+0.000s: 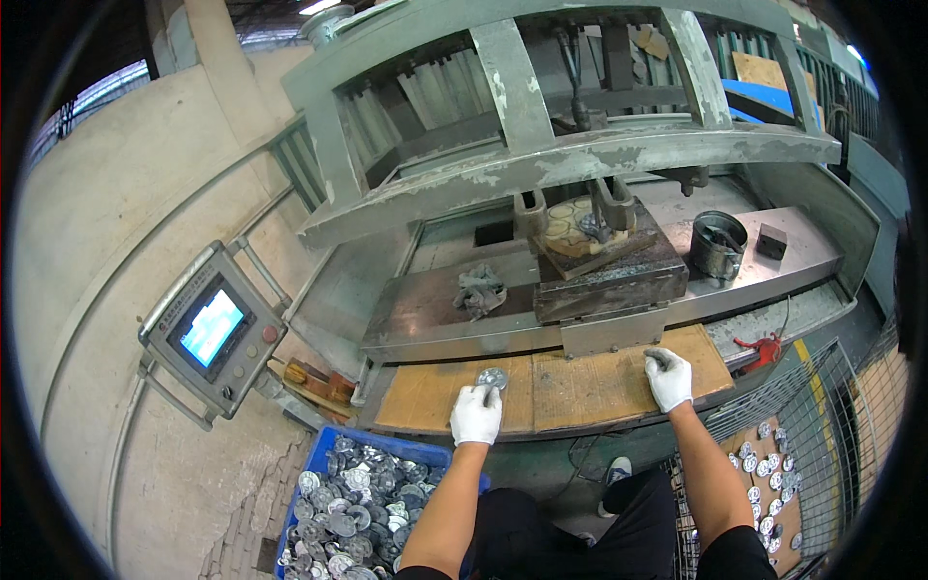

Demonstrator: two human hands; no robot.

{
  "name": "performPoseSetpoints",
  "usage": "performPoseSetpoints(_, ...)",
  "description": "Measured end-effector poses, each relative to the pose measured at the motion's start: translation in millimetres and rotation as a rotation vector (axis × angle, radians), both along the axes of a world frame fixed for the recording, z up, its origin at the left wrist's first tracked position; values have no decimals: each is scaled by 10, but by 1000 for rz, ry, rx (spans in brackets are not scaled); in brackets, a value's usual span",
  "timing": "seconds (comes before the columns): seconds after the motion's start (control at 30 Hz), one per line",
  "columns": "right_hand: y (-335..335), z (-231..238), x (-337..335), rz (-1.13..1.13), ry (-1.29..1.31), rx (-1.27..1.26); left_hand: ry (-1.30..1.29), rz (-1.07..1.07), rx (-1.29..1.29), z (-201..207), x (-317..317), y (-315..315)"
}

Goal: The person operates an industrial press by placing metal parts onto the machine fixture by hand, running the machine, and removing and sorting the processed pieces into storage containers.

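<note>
Pinching at its near edge: left grip [477,414], lower middle of frame, fingers together on one round metal disc [492,377]. Disc sits over the cardboard-covered table [416,398]; can't tell if its underside touches. Right grip [668,379], right of centre, fingers curled near the cardboard's right end; nothing visible in it, can't tell if the tips meet.

Handling, my guess: disc is rigid, small, modest weight, won't flex. Shiny face is probably slick under a glove, and edges may be sharp. Best hold is thumb and fingers on opposite rim points, face left free. Not fragile, though the finish could scratch.

Counts, going outward:
- 1 disc at left grip
- 2 cardboard sheets, seam at lower centre
- 1 grey rag [479,292], centre, on the steel bed [425,314]
- 1 heavy block [609,295], right of centre
- 1 dark metal pot [718,253] and 1 small dark block [771,242], further right
- 1 blue bin [401,442], lower left, heaped with discs, too many to count
- 1 wire basket [822,474], lower right, roughly twenty-plus discs spread flat, some possibly hidden by the forearm
- 1 control panel [249,372], left, screen lit
</note>
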State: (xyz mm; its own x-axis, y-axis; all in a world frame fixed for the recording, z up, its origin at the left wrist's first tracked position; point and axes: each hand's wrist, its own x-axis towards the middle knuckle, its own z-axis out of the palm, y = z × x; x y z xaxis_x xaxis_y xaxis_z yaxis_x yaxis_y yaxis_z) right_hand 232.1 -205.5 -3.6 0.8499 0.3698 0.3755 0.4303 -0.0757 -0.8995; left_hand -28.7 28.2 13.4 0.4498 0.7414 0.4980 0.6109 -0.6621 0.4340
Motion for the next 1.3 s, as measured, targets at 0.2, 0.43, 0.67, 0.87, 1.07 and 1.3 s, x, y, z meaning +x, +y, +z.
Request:
performPoseSetpoints(0.2, -19, 55, -20, -18, -19, -58, -15, 8, 5, 3, 6, -13)
performPoseSetpoints(0.43, -24, 66, -30, -32, -4, -95, 22, 6, 6, 15, 3, -5)
performPoseSetpoints(0.67, 2, 177, -102, -51, -125, -160, 70, 13, -67, 42, -12, -10)
performPoseSetpoints(0.87, 128, 734, -378, 91, -397, -156, 112, 4, -60, 43, -45, 22)
performPoseSetpoints(1.07, 776, 1476, -400, 172, -633, -84, 91, -3, -54, 37, -33, 41)
performPoseSetpoints(1.3, 1680, 1995, -114, -36, -574, -368, 89, -7, -75, 69, -50, 43)
